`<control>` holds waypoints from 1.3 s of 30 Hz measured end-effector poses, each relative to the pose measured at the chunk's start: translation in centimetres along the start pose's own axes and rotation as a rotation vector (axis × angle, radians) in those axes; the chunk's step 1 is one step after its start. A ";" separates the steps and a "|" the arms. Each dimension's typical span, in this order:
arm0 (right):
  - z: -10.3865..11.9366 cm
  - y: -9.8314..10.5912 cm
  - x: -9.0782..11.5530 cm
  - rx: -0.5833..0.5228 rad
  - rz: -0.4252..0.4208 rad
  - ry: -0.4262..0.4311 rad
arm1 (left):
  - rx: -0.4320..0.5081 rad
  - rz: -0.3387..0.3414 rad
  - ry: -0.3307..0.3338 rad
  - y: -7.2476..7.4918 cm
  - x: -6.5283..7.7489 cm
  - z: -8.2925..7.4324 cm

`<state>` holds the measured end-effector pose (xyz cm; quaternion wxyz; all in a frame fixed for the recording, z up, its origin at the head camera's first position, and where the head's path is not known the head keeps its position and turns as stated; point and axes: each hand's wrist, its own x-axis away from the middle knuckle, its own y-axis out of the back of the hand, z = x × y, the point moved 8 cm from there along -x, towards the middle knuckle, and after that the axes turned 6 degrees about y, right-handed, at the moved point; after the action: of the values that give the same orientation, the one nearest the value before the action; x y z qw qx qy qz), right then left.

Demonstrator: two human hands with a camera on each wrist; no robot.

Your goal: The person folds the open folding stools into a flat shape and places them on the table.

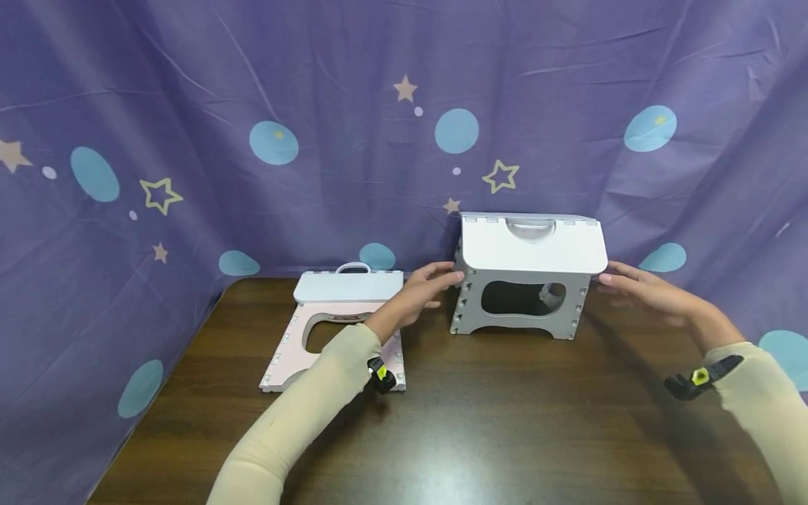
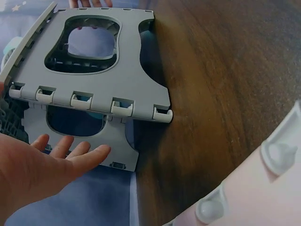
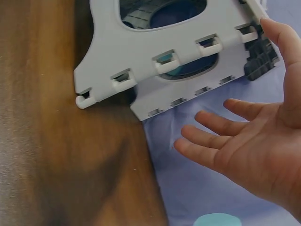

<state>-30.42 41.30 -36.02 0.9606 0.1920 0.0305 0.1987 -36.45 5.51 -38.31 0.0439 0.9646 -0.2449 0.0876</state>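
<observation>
A grey folding stool (image 1: 520, 301) with a white top (image 1: 533, 249) stands unfolded at the back of the table. At its left side is my left hand (image 1: 423, 291), fingers extended and thumb by the edge of the top. My right hand (image 1: 656, 294) is at the opposite side, palm toward the stool, its thumb tip by the top's right corner. In the right wrist view the other fingers (image 3: 202, 153) are spread, apart from the legs. Whether either thumb touches the top, I cannot tell.
A pink folding stool (image 1: 394, 361) with a white top (image 1: 350, 287) and a carry handle lies flat at the left, partly behind my left forearm. A purple curtain (image 1: 353, 182) hangs right behind the brown table (image 1: 492, 421).
</observation>
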 end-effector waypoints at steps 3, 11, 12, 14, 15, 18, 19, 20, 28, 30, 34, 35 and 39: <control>-0.5 -0.5 -0.1 -0.048 0.012 0.030 | 0.009 0.013 0.030 -0.3 -0.2 0.4; -2.1 -1.7 -0.3 -0.077 0.041 -0.033 | 0.074 0.027 0.110 -1.0 -1.0 1.9; -2.3 -1.8 -0.3 -0.083 0.046 -0.035 | 0.077 0.029 0.115 -1.1 -1.0 2.0; -2.6 -2.0 -0.4 -0.103 0.062 -0.035 | 0.074 0.032 0.122 -1.2 -1.1 2.1; -2.7 -2.1 -0.4 -0.118 0.070 -0.033 | 0.071 0.035 0.124 -1.3 -1.1 2.1; -2.8 -2.6 -0.5 -0.178 0.100 -0.022 | 0.059 0.043 0.127 -1.5 -1.2 2.2; -2.9 -2.7 -0.6 -0.195 0.108 -0.022 | 0.054 0.046 0.128 -1.5 -1.2 2.2; -2.9 -2.8 -0.6 -0.209 0.112 -0.021 | 0.053 0.046 0.129 -1.6 -1.3 2.3; -4.1 -3.1 -1.3 -0.165 0.061 -0.102 | 0.048 0.025 0.150 -1.6 -1.6 2.6; -4.4 -3.2 -1.5 -0.150 0.056 -0.121 | 0.048 0.015 0.156 -1.5 -1.6 2.7; -4.6 -3.6 -1.8 -0.149 0.076 -0.127 | 0.046 0.009 0.165 -1.5 -1.7 2.8; -4.6 -3.8 -1.8 -0.157 0.080 -0.126 | 0.044 0.009 0.167 -1.5 -1.7 2.8; -4.5 -4.0 -1.8 -0.189 0.086 -0.115 | 0.038 0.009 0.173 -1.5 -1.8 3.0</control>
<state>-31.23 38.75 -41.71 0.9651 0.1126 -0.0517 0.2305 -36.85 7.24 -41.65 0.0462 0.9530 -0.2429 0.1752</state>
